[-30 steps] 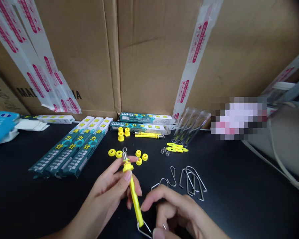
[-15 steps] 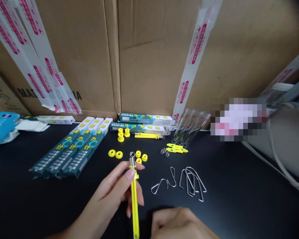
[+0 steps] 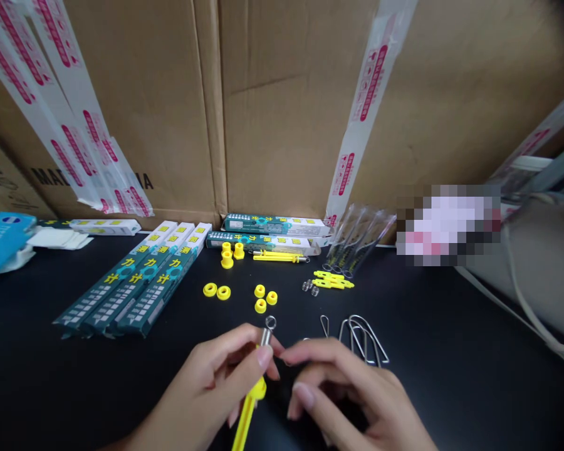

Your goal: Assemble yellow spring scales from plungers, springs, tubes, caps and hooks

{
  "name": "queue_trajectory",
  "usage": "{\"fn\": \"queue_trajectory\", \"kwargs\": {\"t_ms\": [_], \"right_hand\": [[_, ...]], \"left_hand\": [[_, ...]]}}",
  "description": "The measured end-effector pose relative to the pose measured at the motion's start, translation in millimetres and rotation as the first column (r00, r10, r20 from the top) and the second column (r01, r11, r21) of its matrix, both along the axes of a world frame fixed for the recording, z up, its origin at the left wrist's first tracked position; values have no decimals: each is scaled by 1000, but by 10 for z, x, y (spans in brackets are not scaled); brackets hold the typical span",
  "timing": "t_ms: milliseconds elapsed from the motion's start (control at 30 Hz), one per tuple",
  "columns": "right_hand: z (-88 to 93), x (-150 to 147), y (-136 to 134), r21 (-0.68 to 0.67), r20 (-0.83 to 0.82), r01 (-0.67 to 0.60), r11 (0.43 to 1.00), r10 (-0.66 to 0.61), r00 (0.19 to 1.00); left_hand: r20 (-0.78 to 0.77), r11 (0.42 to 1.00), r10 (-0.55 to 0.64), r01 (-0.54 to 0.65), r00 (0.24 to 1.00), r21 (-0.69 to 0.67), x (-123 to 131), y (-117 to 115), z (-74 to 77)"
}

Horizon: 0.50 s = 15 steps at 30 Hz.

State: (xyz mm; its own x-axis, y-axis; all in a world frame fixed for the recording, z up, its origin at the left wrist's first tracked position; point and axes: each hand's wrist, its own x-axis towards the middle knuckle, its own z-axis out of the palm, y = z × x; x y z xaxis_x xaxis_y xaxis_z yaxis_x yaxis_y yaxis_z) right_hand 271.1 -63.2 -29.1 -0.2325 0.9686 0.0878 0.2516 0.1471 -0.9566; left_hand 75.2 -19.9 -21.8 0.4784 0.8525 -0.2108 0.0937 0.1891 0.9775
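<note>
Single head-worn camera; it faces forward and down over the bench point(image 3: 98, 388). Left hand point(image 3: 223, 382) and right hand point(image 3: 357, 391) sit nearest, close-range at bottom edge. Bench surface spans the lower half; a taped cardboard box point(image 3: 272, 138) fills most of the upper half behind.

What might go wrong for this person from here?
The yellow rod might slip, since the left hand pinches it near its spring end. The right hand could knock the wire hooks lying just beyond it. The small yellow collars sit loose on the black table, so a bump might scatter them.
</note>
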Motion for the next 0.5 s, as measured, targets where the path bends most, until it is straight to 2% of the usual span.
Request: {"fn": "queue_trajectory", "kwargs": {"t_ms": [67,200,500], "right_hand": [[-21,-10,30,-89,-70,66,994,-72,995],[-44,-7,95,-207,-177,35,978,-73,982],[-68,19,129,-215,-243,19,976,-72,967]], "left_hand": [[-89,993,-81,88,993,76,-8,-11,48],[-235,959,-158,206,959,195,-14,-19,66],[-299,946,-204,266,932,187,2,-31,60]]}}
